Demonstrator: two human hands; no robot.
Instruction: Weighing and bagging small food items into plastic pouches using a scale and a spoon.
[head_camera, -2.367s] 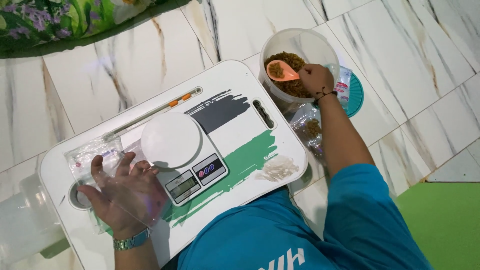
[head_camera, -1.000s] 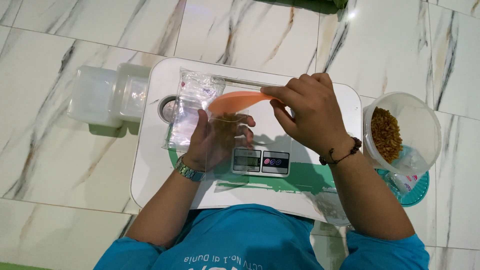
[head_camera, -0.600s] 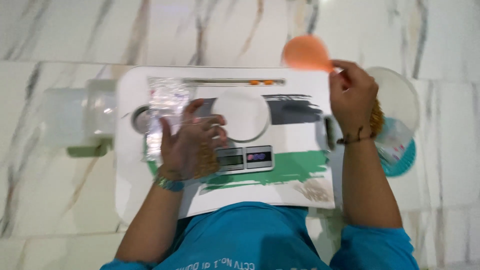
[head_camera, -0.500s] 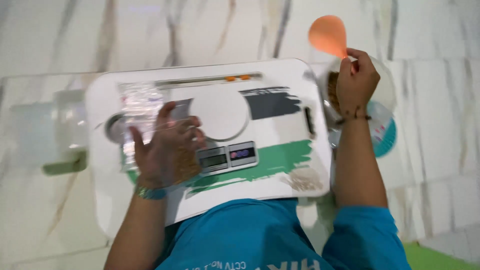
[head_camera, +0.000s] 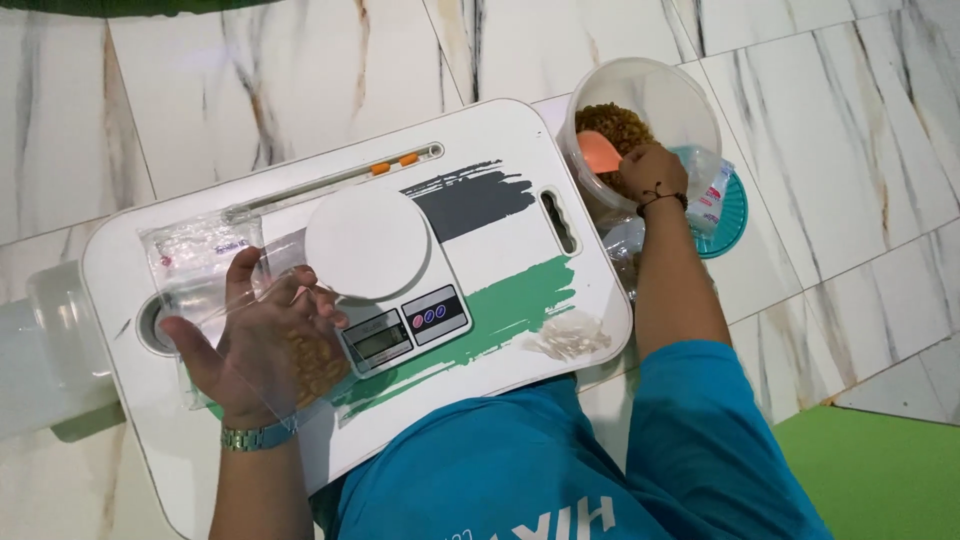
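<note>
My left hand holds a clear plastic bag open against the white lap tray; brown-yellow granules lie in the bag's bottom. Just right of that hand stands a white digital kitchen scale with a round platform. My right hand reaches into a clear round tub of the same brown granules at the far right. It grips an orange scoop that dips into the granules.
Beside the tub lie a teal lid and a crumpled plastic wrapper. Clear plastic containers stand left of the tray. A pen rests in the tray's groove. Marble floor tiles surround the tray, with a green mat at the bottom right.
My right hand has carried the orange scoop from above the bag, up past the tray's far edge, and down into the tub. The left hand kept hold of the bag.
</note>
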